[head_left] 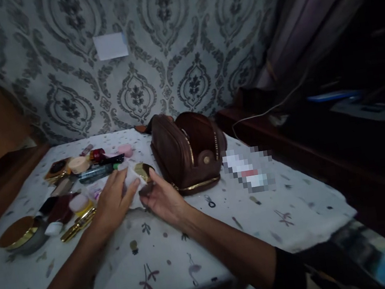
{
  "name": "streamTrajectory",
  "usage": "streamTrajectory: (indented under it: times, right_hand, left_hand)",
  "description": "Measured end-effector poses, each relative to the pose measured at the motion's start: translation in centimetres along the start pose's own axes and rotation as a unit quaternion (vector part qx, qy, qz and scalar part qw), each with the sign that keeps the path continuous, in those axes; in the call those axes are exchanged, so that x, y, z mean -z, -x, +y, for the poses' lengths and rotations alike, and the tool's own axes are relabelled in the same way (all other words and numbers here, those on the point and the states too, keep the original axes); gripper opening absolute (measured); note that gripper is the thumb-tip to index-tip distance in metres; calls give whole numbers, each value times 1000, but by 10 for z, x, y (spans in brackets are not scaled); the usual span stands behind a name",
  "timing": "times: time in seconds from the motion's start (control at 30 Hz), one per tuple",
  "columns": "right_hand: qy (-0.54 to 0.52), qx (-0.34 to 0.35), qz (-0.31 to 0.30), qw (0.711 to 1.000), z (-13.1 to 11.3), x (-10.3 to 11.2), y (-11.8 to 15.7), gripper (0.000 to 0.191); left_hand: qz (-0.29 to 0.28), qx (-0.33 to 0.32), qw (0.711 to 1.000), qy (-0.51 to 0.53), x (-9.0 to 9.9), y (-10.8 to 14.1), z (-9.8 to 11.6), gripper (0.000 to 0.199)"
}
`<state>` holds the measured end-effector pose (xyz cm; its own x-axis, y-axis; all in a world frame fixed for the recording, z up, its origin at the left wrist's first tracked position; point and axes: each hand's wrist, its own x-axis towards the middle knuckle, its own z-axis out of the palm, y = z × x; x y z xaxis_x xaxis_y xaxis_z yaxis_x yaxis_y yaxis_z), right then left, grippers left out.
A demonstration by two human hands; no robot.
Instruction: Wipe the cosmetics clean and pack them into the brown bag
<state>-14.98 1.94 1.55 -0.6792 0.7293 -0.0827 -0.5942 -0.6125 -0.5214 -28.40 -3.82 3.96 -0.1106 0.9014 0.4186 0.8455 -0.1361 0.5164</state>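
Observation:
My left hand (112, 202) is closed on a crumpled white tissue (131, 178), pressing it against a small shiny gold item (143, 172) with a dark end. My right hand (166, 199) grips that gold item from the right, thumb on top. Its exact kind is hard to make out, as the tissue and fingers cover part of it. Just beyond my right hand stands a brown leather bag (174, 152), its zipper open. Left of my left hand lie a gold tube (77, 225), a jar with a pale lid (79, 204) and a greenish bottle (95, 173).
More cosmetics lie on the table's left side, among them a round gold-lidded jar (21, 233) and a pink item (125, 150). A blurred-out packet (249, 170) lies right of the bag. The white patterned tablecloth (166, 259) reaches the near edge. Patterned wall behind.

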Motion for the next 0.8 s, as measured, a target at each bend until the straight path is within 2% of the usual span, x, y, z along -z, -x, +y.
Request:
streamTrajectory:
  times: [0.2, 0.3, 0.47, 0.57, 0.7, 0.8]
  right_hand:
    - [-4, -64, -10, 998, -2, 7, -5, 30]
    - [-6, -77, -29, 997, -2, 6, -3, 24]
    - [17, -96, -44, 994, -6, 2, 3, 18]
    - [6, -107, -49, 993, -6, 1, 4, 17]
    - [-25, -107, -47, 993, -3, 3, 1, 24]
    - [-31, -126, -21, 991, -2, 5, -2, 29]
  left_hand:
    - [-24, -9, 999, 24, -1, -1, 1, 50]
    - [-45, 7, 995, 88, 1, -2, 4, 52]
    - [-101, 62, 968, 219, 5, 1, 2, 68]
    - [-79, 82, 969, 220, 6, 3, 2, 66]
    - [-14, 108, 982, 154, 6, 3, 4, 66]
    - [16, 106, 987, 116, 4, 3, 2, 63]
